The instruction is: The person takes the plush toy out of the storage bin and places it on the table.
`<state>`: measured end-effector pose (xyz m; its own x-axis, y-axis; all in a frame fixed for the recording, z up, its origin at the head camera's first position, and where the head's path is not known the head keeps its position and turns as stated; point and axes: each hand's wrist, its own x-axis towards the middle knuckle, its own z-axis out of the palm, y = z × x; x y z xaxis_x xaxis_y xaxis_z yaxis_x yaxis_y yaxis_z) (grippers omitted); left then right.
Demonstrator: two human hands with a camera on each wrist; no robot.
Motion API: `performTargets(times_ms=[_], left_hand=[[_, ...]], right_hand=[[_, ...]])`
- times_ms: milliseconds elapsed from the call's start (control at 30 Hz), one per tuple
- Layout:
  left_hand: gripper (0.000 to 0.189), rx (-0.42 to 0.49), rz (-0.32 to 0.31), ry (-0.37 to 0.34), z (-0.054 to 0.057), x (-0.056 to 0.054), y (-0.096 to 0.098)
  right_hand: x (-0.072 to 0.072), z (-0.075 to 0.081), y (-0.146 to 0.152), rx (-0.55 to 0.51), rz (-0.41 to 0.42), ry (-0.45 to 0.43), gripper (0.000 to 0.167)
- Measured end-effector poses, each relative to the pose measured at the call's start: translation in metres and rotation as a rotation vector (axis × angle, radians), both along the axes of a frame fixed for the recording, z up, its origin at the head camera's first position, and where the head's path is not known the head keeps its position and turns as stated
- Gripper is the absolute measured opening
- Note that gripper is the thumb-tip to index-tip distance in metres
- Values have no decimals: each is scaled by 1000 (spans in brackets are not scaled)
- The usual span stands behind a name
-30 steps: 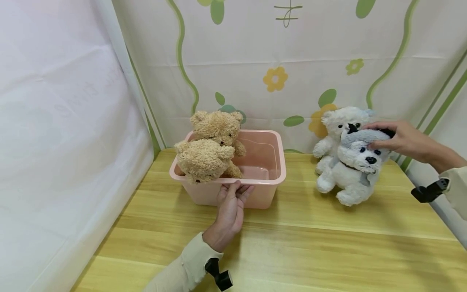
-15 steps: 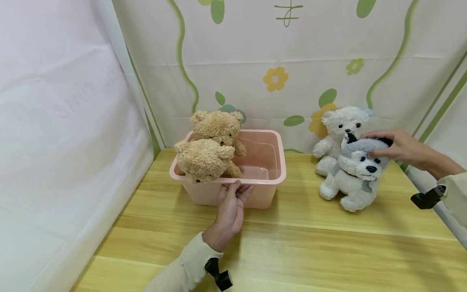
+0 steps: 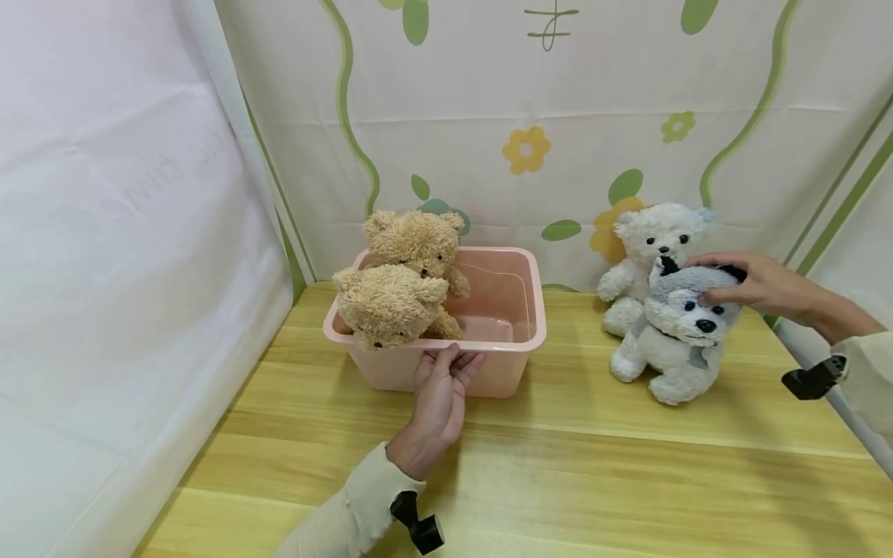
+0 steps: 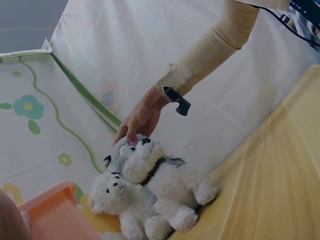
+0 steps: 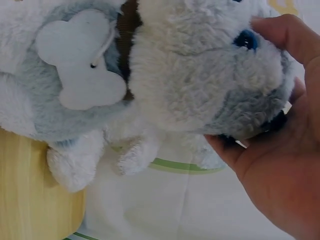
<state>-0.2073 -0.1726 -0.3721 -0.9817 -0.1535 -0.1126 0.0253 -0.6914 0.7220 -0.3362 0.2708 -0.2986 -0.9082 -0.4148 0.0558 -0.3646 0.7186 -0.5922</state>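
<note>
My left hand grips the front rim of a pink plastic bin, thumb at the rim and fingers beneath it. Two curly tan teddy bears sit in the bin's left half: one behind, the other in front leaning over the rim. On the right, my right hand holds the head of a grey-and-white plush dog between thumb and fingers. A bone-shaped tag on the dog's side shows in the right wrist view. Partly hidden behind the dog sits a white teddy bear.
Everything stands on a wood-grain table. A white cloth with printed flowers hangs behind it. Another white sheet borders the left side. The bin's right half shows bare floor.
Over the past second my right hand has brought the plush dog slightly down and toward me, uncovering more of the white bear's face. My left hand and the bin keep their place.
</note>
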Motion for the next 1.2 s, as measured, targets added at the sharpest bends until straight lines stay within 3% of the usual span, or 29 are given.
performTargets(times_ms=[300,933,1200], left_hand=[[7,8,-9,-5,1,1,0],[4,11,-8,-12,2,2,-1],[4,17,-6,-8,2,2,-1]], right_hand=[[-2,12,-2,148,-6,8,59],[5,25,-15,189,15,-55,65],[2,27,-23,194,34,-5,64]])
